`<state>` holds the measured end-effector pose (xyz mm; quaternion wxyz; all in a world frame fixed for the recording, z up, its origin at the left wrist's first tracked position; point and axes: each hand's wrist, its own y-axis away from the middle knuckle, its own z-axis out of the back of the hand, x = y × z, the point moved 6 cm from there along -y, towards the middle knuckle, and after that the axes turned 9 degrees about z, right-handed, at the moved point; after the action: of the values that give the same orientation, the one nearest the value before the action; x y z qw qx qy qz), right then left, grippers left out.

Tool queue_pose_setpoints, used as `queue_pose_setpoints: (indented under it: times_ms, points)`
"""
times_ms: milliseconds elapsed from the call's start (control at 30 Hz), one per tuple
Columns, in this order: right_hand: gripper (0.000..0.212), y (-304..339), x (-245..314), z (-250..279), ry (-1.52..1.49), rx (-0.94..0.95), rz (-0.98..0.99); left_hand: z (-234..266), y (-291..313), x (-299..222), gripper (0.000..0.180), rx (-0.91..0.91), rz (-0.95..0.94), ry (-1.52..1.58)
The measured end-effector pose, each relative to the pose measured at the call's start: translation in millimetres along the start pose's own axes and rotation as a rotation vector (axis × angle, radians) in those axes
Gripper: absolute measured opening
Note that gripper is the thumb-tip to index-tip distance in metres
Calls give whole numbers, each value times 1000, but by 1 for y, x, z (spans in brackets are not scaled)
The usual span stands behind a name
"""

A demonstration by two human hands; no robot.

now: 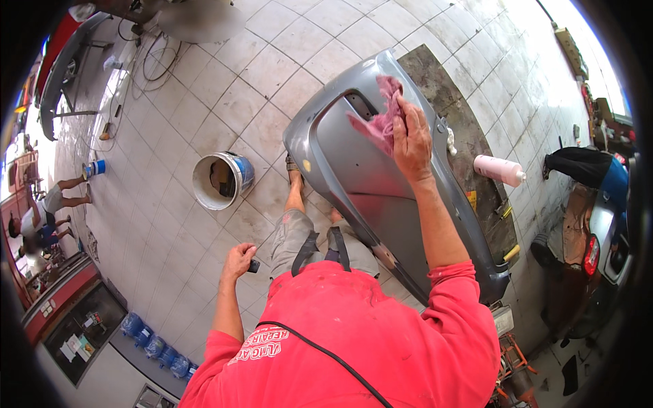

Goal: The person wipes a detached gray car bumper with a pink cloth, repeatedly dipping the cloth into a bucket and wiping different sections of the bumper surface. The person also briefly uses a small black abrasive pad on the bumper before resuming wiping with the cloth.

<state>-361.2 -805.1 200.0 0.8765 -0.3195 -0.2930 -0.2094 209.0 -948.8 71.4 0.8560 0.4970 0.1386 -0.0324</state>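
My right hand (412,141) is raised over a large grey car bumper (371,160) and grips a crumpled pink rag (381,128). Part of the rag hangs beside a dark slot in the panel; whether it touches the surface I cannot tell. My left hand (238,261) is down at my left side with its fingers curled around a small dark block (254,266), of which only one end shows. The bumper lies across a dark, stained tabletop (435,75), with dull and lighter patches on its paint.
An open white-and-blue bucket (202,182) stands on the tiled floor to my left, something dark inside. A pale pink bottle (500,170) and yellow-handled tools (511,253) lie along the tabletop's right side. Cables trail across the far-left floor. People are at the far left.
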Motion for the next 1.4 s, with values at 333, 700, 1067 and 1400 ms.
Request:
queue_pose_setpoints:
  times_ms: [333,700,1067,1400]
  points:
    - [67,-79,-185,-191,588,648,-71,25,-146,30,37,66,166,56]
    - [46,66,6,-385,269,1098,501,59,-198,9,34,79,149,270]
    - [79,-109,-205,-318,674,1057,-165,52,-220,48,34,148,313,311]
    - [62,-95,-261,-400,604,1346,-304,60,-262,52,40,150,352,219]
